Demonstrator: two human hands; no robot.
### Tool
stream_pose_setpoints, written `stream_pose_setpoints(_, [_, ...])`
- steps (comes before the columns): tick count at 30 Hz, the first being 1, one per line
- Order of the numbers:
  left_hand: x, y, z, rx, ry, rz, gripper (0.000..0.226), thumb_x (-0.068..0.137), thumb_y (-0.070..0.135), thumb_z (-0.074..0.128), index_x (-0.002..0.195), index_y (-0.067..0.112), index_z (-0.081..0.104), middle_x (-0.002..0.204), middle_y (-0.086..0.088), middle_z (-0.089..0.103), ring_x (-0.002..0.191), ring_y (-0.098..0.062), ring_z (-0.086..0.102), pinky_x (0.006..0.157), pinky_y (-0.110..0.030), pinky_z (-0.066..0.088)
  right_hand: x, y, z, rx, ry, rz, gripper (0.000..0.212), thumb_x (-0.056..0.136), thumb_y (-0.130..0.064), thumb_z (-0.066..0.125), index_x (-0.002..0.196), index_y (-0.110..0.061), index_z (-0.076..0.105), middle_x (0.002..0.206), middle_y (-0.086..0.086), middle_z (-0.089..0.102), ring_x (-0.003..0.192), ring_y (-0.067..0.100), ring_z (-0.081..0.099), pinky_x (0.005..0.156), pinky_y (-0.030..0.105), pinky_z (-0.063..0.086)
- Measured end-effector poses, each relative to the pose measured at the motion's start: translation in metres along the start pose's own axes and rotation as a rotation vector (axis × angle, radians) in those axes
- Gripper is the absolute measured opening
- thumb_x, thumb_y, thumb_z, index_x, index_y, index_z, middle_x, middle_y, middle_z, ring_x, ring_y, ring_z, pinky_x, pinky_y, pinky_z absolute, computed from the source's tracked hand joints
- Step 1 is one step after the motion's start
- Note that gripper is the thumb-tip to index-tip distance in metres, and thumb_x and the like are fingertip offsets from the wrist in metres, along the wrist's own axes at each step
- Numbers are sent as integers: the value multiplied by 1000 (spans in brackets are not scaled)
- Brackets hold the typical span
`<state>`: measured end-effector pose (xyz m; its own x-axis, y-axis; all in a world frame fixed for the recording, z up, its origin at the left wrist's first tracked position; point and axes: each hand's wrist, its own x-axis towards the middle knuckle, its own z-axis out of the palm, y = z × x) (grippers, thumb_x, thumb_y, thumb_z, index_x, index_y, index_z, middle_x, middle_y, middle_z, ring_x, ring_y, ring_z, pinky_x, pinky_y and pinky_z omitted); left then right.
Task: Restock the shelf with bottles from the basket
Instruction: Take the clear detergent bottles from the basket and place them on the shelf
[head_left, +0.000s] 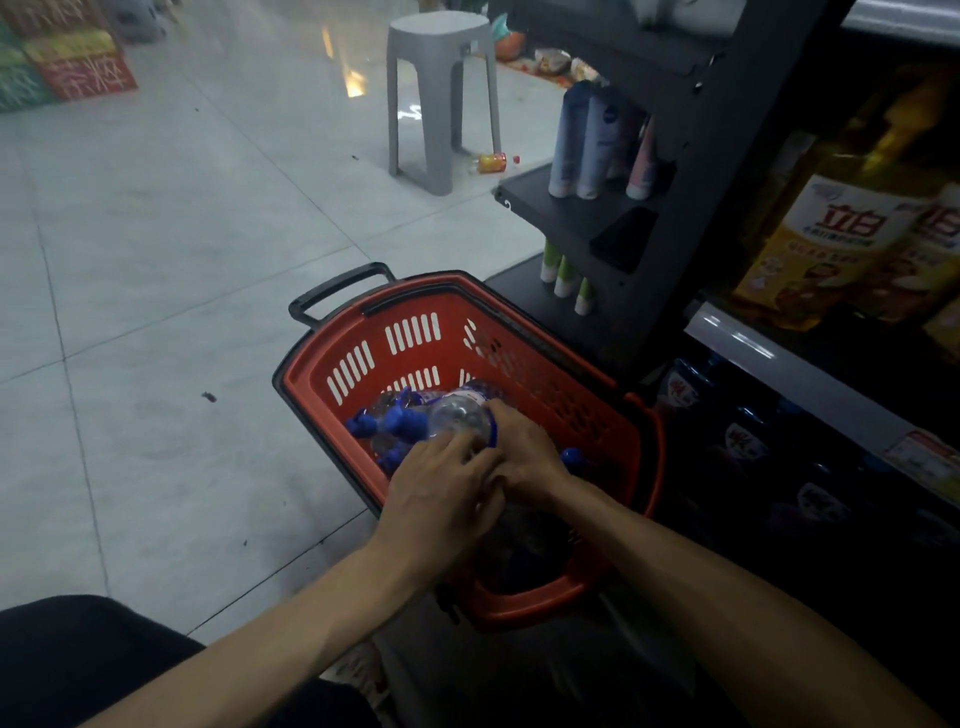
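Right fingers: the right hand (524, 457) wraps its fingers (501, 415) over the labelled end of a clear bottle (457, 415), closed around it.
Left fingers: the left hand (441, 493) curls its fingers (460, 449) against the near side of the same bottle and holds it; its knuckles touch the right hand.
Bottle: lying on its side in the centre of the frame, inside the basket.
Other stock: blue-capped bottles (395, 421) piled just left of it and under it, on the basket bottom.
Basket: red basket (519, 291) with slotted walls and a black handle (337, 291) at its far end, standing on the tiled floor (182, 260).
Shelf: dark shelf (561, 218) just right of the basket, right of centre; upright tubes (587, 145) stand on it, green tubes (563, 275) one tier down.
Right edge: yellow bottles (841, 234) above, dark bottles (743, 441) below, beside the basket.
Top of frame: grey stool (441, 93), a small bottle (491, 162) lying on the floor by its leg; stacked cartons (67, 57) at upper left.
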<state>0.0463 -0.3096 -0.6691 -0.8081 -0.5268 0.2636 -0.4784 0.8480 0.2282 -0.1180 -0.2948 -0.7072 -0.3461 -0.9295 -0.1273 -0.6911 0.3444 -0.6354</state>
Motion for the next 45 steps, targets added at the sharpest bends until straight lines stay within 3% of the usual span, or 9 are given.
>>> stream_pose_setpoints(7, [9,0,-19,-184,134,-95,26,89,38,53,106,26,69,103,9,67,93,-14,62,78,-33,52,-1,-20,-37,495,210,97,59,57,-32,96,104,-32,61,89,-15,70,86,-1,68,66,4,46])
stream_pose_setpoints(11, [25,-11,-32,-406,133,-353,23,90,42,69,104,29,57,99,14,62,92,-7,61,77,-33,55,-8,-26,-66,748,290,38,74,47,-29,102,113,-25,69,106,-4,77,99,12,73,89,40,60])
stream_pose_setpoints(17, [54,-21,-38,-879,-115,-447,66,80,41,87,134,34,49,123,14,61,117,-7,62,96,-32,56,-37,-39,-112,873,319,-12,71,53,-11,96,117,-18,67,109,1,76,98,17,75,82,39,63])
stream_pose_setpoints(22, [60,13,-37,-1135,-112,-368,68,72,3,91,128,18,55,107,0,77,98,-11,75,77,-22,59,-66,-43,-132,811,266,-85,81,54,-12,96,128,-16,62,116,1,75,104,16,73,85,36,61])
stream_pose_setpoints(27, [49,47,-29,-1154,-57,-388,66,61,11,99,117,18,66,103,8,80,94,-10,77,75,-23,60,-92,-35,-153,651,155,-61,86,54,-11,98,129,-24,58,116,-7,74,105,5,70,82,22,59])
stream_pose_setpoints(32, [36,85,-31,-1325,-128,-344,66,63,8,93,122,16,65,106,2,80,97,-15,77,74,-24,60,-131,0,-196,653,-110,37,81,68,-5,89,137,-28,52,125,-6,70,114,12,68,91,36,59])
stream_pose_setpoints(39, [51,132,-37,-1229,-180,-196,71,70,7,94,132,16,60,118,5,77,108,-13,74,85,-27,61,-182,39,-211,656,54,99,72,69,-9,90,120,-46,56,110,-25,72,107,-3,67,77,18,57])
stream_pose_setpoints(43, [58,162,-30,-1186,-159,-111,77,66,1,94,134,10,58,119,-1,77,108,-18,75,88,-33,62,-206,50,-219,586,208,127,92,58,-29,99,137,-36,52,129,-16,65,119,4,62,96,32,56])
stream_pose_setpoints(45, [62,174,-27,-1152,-147,-70,79,64,-1,95,133,10,58,118,0,77,106,-16,75,85,-29,62,-222,58,-224,506,245,114,102,52,-41,100,140,-35,49,133,-16,63,121,-2,60,99,27,52])
